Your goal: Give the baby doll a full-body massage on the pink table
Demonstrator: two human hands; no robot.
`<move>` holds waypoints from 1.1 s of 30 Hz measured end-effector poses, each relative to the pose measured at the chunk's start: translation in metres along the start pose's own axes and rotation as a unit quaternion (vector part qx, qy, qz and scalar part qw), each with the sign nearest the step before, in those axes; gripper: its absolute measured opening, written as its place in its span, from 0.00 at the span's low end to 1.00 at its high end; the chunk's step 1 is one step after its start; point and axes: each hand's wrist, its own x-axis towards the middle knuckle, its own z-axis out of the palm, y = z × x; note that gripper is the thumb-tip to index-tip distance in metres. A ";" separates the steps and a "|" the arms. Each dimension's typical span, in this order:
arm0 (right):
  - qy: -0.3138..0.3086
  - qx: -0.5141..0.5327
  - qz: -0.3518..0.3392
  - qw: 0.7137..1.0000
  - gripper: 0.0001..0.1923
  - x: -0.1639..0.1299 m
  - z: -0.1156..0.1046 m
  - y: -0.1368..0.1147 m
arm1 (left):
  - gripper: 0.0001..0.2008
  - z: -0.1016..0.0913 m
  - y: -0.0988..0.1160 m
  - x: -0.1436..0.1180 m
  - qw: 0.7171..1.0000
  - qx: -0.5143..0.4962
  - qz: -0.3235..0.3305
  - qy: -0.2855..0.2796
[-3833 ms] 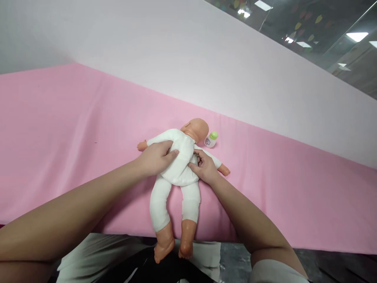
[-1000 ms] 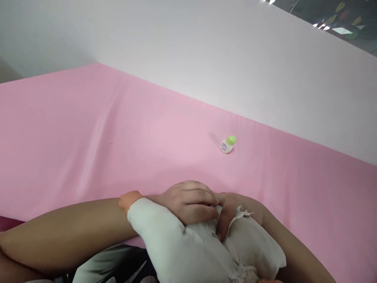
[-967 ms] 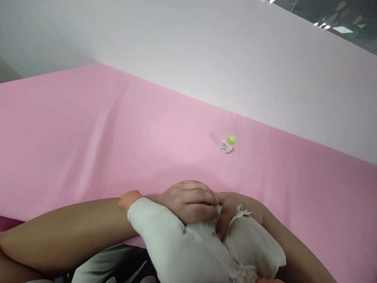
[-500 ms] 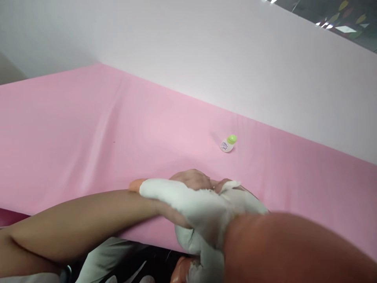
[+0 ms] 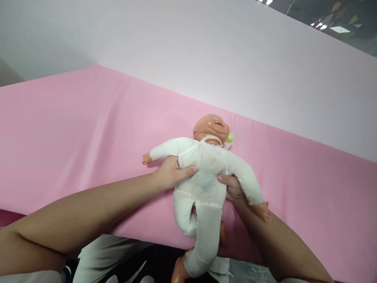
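A baby doll (image 5: 203, 173) with a white cloth body and orange-brown plastic head, hands and feet is held face up over the pink surface. My left hand (image 5: 173, 173) grips the left side of its chest, thumb on the front and fingers hidden behind the back. On the other side, my right hand (image 5: 232, 184) clasps the torso under the doll's arm, its thumb also in front. The head tips back, away from me. One leg dangles past the near edge; the other is bent.
Pink covering (image 5: 147, 110) spreads across the surface, with a few creases at the left. Behind the doll's head a small bottle with a green cap (image 5: 230, 138) is partly hidden. A pale wall (image 5: 188, 51) rises along the far edge.
The doll's head has swung from close beneath the camera, at lower right, to the far side. Both my hands now show at its chest, and its body is stretched out, partly covering the bottle.
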 end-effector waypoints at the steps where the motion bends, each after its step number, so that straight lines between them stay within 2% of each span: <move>1: -0.002 0.022 0.006 1.000 0.29 0.001 0.001 0.001 | 0.23 0.000 0.001 0.001 1.000 0.000 -0.013 0.012; 7: 0.019 0.072 0.079 0.994 0.33 0.008 -0.002 0.002 | 0.26 -0.003 0.002 0.006 0.995 0.024 -0.081 0.055; 13: 0.090 0.076 0.078 0.990 0.32 0.014 -0.009 0.008 | 0.24 -0.009 -0.002 0.013 0.989 0.061 -0.121 0.063; 17: 0.104 0.031 0.048 0.993 0.27 0.016 -0.011 0.013 | 0.24 -0.014 0.000 0.016 0.987 0.087 -0.125 0.054; 20: 0.125 -0.084 0.035 0.988 0.22 0.017 -0.017 0.014 | 0.26 -0.018 0.004 0.019 0.980 0.159 -0.114 0.044; 22: 0.157 -0.229 0.048 0.960 0.24 0.017 -0.021 0.011 | 0.28 -0.022 0.006 0.020 0.966 0.231 -0.111 0.042; 24: 0.193 -0.382 0.048 0.903 0.27 0.017 -0.024 0.007 | 0.32 -0.027 0.008 0.021 0.939 0.316 -0.124 0.052; 26: 0.213 -0.490 0.025 0.845 0.28 0.016 -0.025 0.003 | 0.36 -0.031 0.009 0.022 0.902 0.403 -0.144 0.059; 29: 0.209 -0.562 -0.003 0.800 0.26 0.016 -0.023 0.000 | 0.37 -0.035 0.012 0.022 0.857 0.491 -0.147 0.047; 33: 0.208 -0.613 -0.011 0.762 0.25 0.015 -0.019 -0.002 | 0.35 -0.035 0.017 0.022 0.824 0.547 -0.136 0.050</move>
